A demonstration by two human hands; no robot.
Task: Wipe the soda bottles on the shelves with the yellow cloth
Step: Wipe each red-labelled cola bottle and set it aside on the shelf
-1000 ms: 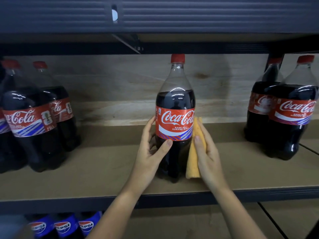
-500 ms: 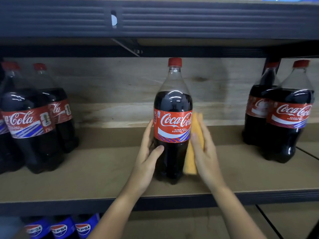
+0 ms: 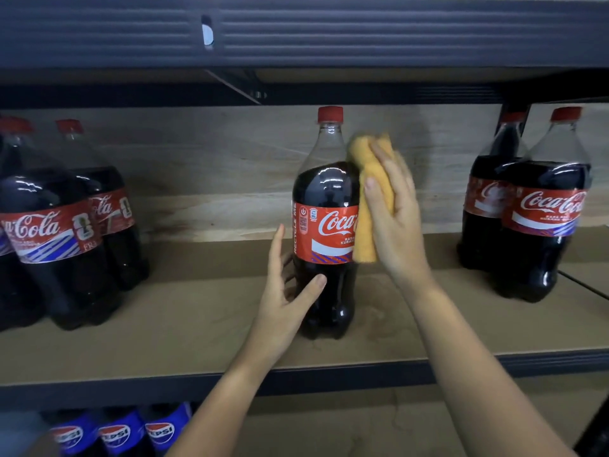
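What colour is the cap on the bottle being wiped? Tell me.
Red: the cap on the middle bottle, clearest in the head view.

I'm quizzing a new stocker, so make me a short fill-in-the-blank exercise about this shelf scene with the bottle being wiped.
1. The right hand presses a cloth coloured ____ against the middle bottle.
2. The left hand steadies that bottle below its ____ label.
3. The bottle's cap is ____.
4. The bottles on the lower shelf carry the brand name ____.

Missing words: yellow; red; red; Pepsi
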